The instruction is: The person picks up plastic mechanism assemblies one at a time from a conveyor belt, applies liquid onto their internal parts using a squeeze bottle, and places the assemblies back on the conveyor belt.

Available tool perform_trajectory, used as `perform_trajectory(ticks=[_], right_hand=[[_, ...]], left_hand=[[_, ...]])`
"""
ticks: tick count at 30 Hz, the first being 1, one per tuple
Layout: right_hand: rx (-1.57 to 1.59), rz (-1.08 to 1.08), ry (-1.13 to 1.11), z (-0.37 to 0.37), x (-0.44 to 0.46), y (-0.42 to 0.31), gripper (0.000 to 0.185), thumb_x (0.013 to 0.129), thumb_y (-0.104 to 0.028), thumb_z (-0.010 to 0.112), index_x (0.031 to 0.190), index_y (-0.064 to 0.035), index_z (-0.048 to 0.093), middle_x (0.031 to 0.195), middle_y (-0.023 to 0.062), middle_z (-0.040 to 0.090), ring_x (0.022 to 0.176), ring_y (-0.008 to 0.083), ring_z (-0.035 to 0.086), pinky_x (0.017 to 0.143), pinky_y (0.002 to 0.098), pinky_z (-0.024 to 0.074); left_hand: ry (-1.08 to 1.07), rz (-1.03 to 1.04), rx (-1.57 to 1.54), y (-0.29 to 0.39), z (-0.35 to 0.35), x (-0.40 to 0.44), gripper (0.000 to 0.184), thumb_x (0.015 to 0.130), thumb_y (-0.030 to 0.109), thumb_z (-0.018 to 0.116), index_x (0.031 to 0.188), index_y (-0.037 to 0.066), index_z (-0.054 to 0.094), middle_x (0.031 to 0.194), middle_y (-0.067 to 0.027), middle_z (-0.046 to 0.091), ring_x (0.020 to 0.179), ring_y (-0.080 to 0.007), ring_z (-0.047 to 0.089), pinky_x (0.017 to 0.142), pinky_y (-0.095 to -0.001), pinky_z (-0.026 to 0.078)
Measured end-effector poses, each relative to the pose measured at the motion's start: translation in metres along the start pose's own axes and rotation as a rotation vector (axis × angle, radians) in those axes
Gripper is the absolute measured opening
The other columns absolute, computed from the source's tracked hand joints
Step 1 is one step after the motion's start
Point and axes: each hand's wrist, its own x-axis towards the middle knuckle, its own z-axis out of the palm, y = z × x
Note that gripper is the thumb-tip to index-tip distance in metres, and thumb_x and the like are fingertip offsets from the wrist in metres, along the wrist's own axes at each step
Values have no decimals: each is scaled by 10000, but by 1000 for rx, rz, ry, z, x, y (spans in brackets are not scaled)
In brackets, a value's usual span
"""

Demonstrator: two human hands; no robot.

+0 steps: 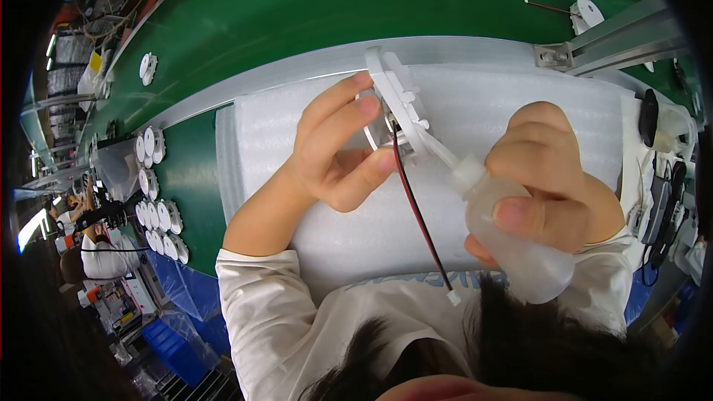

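Note:
My left hand (338, 137) grips a white plastic housing (395, 93) by its side, with the thumb below and the fingers above. From its inside hangs a red and black wire (417, 212) that ends in a small white connector (454, 297). In my right hand (538, 178) is a translucent squeeze bottle (512, 241), tilted, its bulb toward me. The bottle's nozzle (442, 150) reaches the lower side of the housing; whether it touches cannot be made out. Both sit above a white foam mat (475, 104).
A green conveyor belt (312, 0) runs behind a metal rail. Several white housings (160, 215) stand in rows at the left; one housing with a wire (588, 13) lies far right. A metal post (624, 33) juts in at right. A blue bin (178, 345) is at lower left.

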Motion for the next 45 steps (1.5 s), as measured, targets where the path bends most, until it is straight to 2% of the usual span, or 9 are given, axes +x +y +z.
perform_trajectory(ticks=[2, 6, 9, 11, 14, 20, 26, 39, 45], right_hand=[[-130, -74, -1, 2, -1, 0, 540, 606, -183, 682, 1052, -115, 384, 809, 106, 464, 559, 192, 421, 517, 331, 303], [-177, -123, 52, 9, -4, 2, 508, 623, -225, 670, 1030, -121, 384, 781, 98, 462, 539, 186, 416, 511, 324, 306], [-201, -137, 99, 12, -4, 2, 470, 644, -255, 656, 1004, -124, 384, 749, 86, 458, 521, 176, 411, 505, 312, 306], [-226, -149, 99, 12, -4, 3, 444, 663, -271, 647, 987, -122, 382, 731, 77, 452, 506, 168, 404, 500, 301, 305], [-240, -157, 109, 13, -5, 3, 427, 684, -276, 634, 991, -125, 377, 721, 72, 447, 505, 166, 401, 498, 301, 303], [-263, -183, 122, 15, -7, 5, 407, 712, -306, 613, 991, -141, 367, 714, 60, 437, 509, 164, 403, 503, 299, 305], [-245, -239, 116, 11, -5, 6, 353, 738, -326, 591, 968, -179, 368, 715, 35, 433, 541, 157, 428, 520, 294, 308], [-258, -189, 98, 14, -5, 8, 387, 690, -272, 611, 972, -156, 371, 718, 53, 434, 533, 168, 422, 520, 303, 303], [-268, -185, 109, 15, -4, 6, 358, 703, -232, 589, 973, -137, 375, 703, 53, 433, 515, 160, 407, 503, 306, 300]], left_hand=[[40, -266, -285, 2, 0, -4, 382, 713, 37, 544, 1078, -33, 456, 1140, -249, 412, 976, -339, 494, 760, -366, 462], [-7, -96, -126, -8, -4, -7, 422, 721, 39, 531, 1107, -79, 409, 1146, -259, 415, 958, -313, 516, 783, -341, 445], [-54, -108, 8, -6, -6, -13, 500, 745, 44, 592, 1170, 91, 333, 1150, -223, 393, 939, -293, 527, 764, -372, 473], [-52, -456, -243, 2, -7, -20, 524, 682, 127, 668, 1121, -12, 419, 1084, -222, 450, 905, -277, 531, 746, -343, 462], [86, -45, 135, -4, 4, 0, 648, 584, 163, 762, 1128, 65, 424, 1046, -180, 451, 878, -254, 534, 717, -321, 472], [-2, -195, 21, -1, -7, 3, 767, 502, 140, 800, 1138, 79, 376, 1021, -147, 422, 859, -227, 528, 689, -295, 479], [26, -610, -217, 9, 0, 1, 777, 469, 221, 798, 1070, 23, 346, 983, -123, 446, 895, -203, 480, 794, -325, 396], [-9, -616, -393, 11, -4, 3, 729, 515, 163, 789, 1034, 9, 300, 988, -122, 391, 871, -166, 493, 761, -282, 456], [154, -949, -750, 22, -4, 8, 677, 569, 162, 768, 1039, 14, 305, 976, -120, 456, 901, -170, 513, 768, -294, 463]])
